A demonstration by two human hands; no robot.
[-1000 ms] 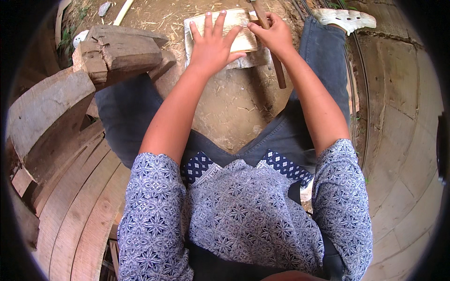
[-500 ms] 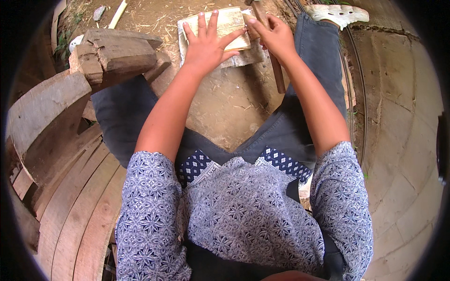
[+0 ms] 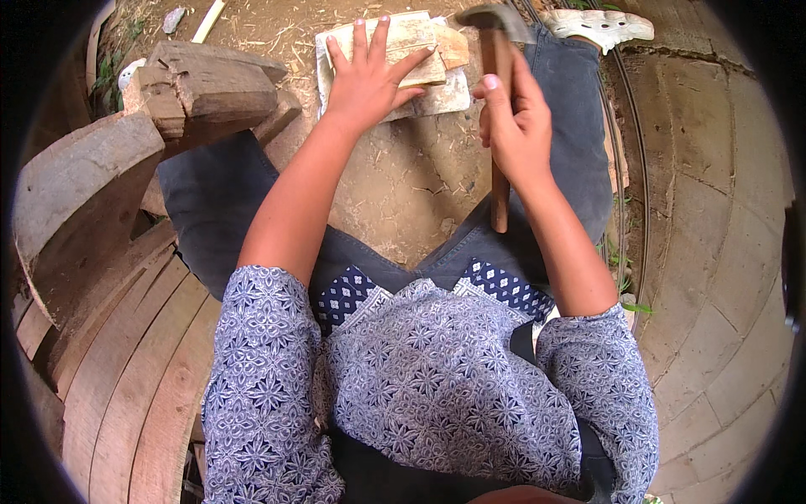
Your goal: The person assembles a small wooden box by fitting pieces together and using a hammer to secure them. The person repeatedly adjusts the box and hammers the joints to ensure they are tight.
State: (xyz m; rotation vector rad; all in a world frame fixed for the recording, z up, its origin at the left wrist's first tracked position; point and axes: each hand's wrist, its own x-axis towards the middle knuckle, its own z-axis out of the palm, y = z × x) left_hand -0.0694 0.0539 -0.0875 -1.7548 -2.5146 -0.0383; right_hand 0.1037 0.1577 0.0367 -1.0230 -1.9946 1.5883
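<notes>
My left hand (image 3: 365, 88) lies flat with fingers spread over a pale wooden board (image 3: 409, 32), pressing it down. Under the board sits a whitish flat block (image 3: 452, 99) on the dirt ground. A tapered, yellowish wood piece (image 3: 454, 47) juts out at the board's right end, apart from both hands' fingertips. To the right, my right hand (image 3: 518, 126) is closed around the wooden handle of a hammer (image 3: 500, 202). Its curved, dark metal head is level with the board's far end, and the handle's tail points back toward me.
Rough timber chunks (image 3: 222, 88) and a thick curved beam (image 3: 80, 193) stand at my left, beside wooden planks (image 3: 134, 378). My trousered legs flank the work. A paved surface (image 3: 714, 252) runs along the right, with a white shoe (image 3: 600, 27) at the far right.
My right hand has drawn back toward me and slightly right with the hammer, away from the tapered wood piece. My left hand has stayed almost in place.
</notes>
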